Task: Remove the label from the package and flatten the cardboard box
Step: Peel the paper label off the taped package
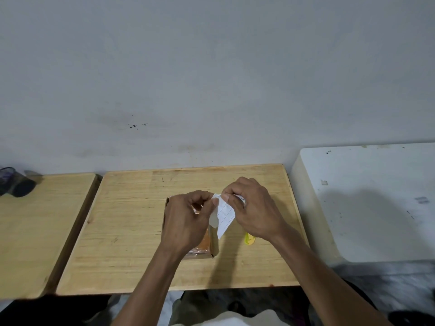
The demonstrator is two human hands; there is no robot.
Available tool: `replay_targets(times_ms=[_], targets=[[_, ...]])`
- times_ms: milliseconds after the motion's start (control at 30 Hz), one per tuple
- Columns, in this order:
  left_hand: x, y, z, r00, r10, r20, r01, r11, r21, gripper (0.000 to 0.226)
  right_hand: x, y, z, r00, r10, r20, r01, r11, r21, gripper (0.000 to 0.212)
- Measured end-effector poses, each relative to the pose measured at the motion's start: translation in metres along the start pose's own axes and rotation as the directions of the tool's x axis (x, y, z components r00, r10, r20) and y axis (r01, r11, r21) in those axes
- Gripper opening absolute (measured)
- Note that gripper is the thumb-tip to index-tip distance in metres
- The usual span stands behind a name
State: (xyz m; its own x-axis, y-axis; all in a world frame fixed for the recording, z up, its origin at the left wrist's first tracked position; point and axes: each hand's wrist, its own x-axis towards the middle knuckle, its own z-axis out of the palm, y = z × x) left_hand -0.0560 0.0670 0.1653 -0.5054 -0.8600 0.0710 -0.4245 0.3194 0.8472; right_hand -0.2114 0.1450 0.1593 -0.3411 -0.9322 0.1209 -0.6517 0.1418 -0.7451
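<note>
Both hands are working at the label-removal step, judging by the white sheet lifted between them. Going left to right: the left hand [188, 217] is hovering over the cardboard box [202, 245], thumb and forefinger pinching the label [223, 215] at its left edge; the box is sitting under that palm on the wooden counter [131, 231], mostly hidden. The right hand [254, 208] is gripping the label's upper right corner, with more white paper bunching under its fingers. Whether the label's lower end is touching the box, I cannot tell. Just below the right wrist a small yellow object [249, 239] is lying on the counter. Next, I judge, the label is needing a clean pull away, then flattening. Bare counter is lying open left of the left hand; its right edge is running near the right forearm.
</note>
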Motion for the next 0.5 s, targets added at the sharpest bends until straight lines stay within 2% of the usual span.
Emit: replay_targets(times_ms=[167, 233, 300, 400, 467, 500], targets=[[-0.003, -0.004, 0.004, 0.997, 0.066, -0.042, -0.066, 0.998, 0.007, 0.011, 0.001, -0.002, -0.005, 0.996, 0.033, 0.081, -0.027, 0.997, -0.079, 0.016], [-0.005, 0.000, 0.009, 0.986, 0.126, -0.109, -0.121, 0.991, 0.050, 0.013, -0.001, -0.005, -0.004, 0.996, 0.074, 0.040, -0.076, 0.996, 0.037, 0.015], [-0.007, 0.001, 0.015, 0.958, 0.202, -0.204, -0.189, 0.979, 0.081, 0.017, -0.004, -0.011, -0.001, 0.983, 0.184, -0.018, -0.176, 0.960, 0.217, 0.016], [-0.011, 0.000, 0.025, 0.895, 0.328, -0.303, -0.300, 0.944, 0.136, 0.019, -0.006, -0.019, 0.006, 0.914, 0.404, 0.027, -0.360, 0.780, 0.511, 0.019], [-0.015, 0.002, 0.031, 0.866, 0.363, -0.343, -0.337, 0.932, 0.135, 0.017, -0.003, -0.014, 0.014, 0.818, 0.570, 0.080, -0.470, 0.580, 0.665, 0.019], [-0.017, 0.004, 0.032, 0.865, 0.329, -0.379, -0.315, 0.944, 0.099, 0.014, -0.001, -0.006, 0.016, 0.745, 0.661, 0.088, -0.497, 0.461, 0.735, 0.016]])
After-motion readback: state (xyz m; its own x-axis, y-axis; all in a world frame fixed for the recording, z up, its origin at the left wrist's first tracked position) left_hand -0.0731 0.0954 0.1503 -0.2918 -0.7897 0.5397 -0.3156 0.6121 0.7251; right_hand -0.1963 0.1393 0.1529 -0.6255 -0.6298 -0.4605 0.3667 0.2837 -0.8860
